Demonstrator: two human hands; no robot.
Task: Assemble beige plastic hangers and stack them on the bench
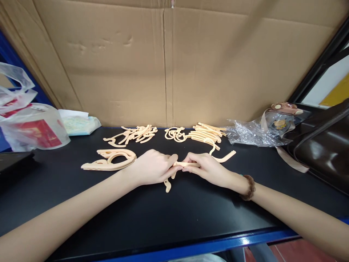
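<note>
While a cardboard wall fills the back and a black table spans the width, everything else is small. Rt edge: a brown bag, contents not visible. Lt edge: a thin plastic bag w/ something red inside. Near the brown bag, crumpled clear wrap holds a brown-lidded cup. Toward the back lie loose beige parts and a neater pile of straight arms; closer, at lt, a stack of joined hangers. Centre front, the left hand and right hand meet on one beige plastic piece, its long axis running lt-rt between them. Both hands are equally near, the left's fingers curled tight on one end, the right's thumb and fingers pinched along the top. A small hook hangs below the left fingers, probably joined to the piece, though the joint is hidden.
</note>
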